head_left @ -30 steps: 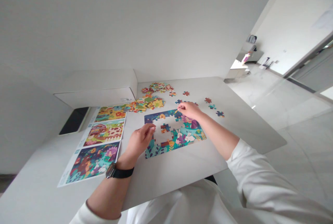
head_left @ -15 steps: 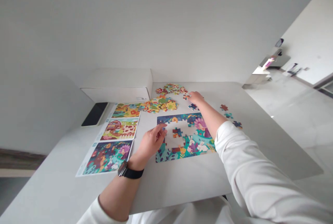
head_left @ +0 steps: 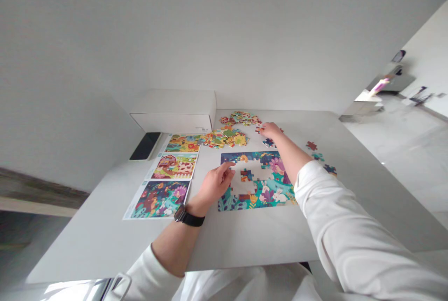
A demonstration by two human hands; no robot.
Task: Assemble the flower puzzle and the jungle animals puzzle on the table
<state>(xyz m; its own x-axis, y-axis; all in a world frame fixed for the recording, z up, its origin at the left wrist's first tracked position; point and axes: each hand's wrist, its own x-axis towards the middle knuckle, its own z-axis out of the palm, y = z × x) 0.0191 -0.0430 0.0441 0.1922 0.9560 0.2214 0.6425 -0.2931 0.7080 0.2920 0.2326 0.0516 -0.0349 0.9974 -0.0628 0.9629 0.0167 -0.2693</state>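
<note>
A partly assembled jigsaw puzzle [head_left: 266, 198] lies in front of me, with animals and plants round a gap in its middle. Inside the gap sits a small joined group of pieces [head_left: 246, 175]. My left hand [head_left: 217, 182], with a black watch on its wrist, rests over the puzzle's left edge; its fingers are loosely bent and apart, holding nothing. Beyond the puzzle, my right hand [head_left: 271, 130] has its fingertips closed on a puzzle piece [head_left: 259, 129], mostly hidden by the fingers. Dark blue loose pieces [head_left: 268, 143] lie just below that hand.
Two heaps of pieces, one yellow-green [head_left: 227, 138] and one reddish [head_left: 241, 117], lie at the back. Loose pieces [head_left: 318, 157] are at the right. A picture sheet [head_left: 191, 182], a phone [head_left: 145, 146] and a white box [head_left: 173, 121] stand to the left.
The view has turned slightly left, so everything sits further right. My left hand has shifted slightly over the puzzle's edge; my right hand stays by the back pieces.
</note>
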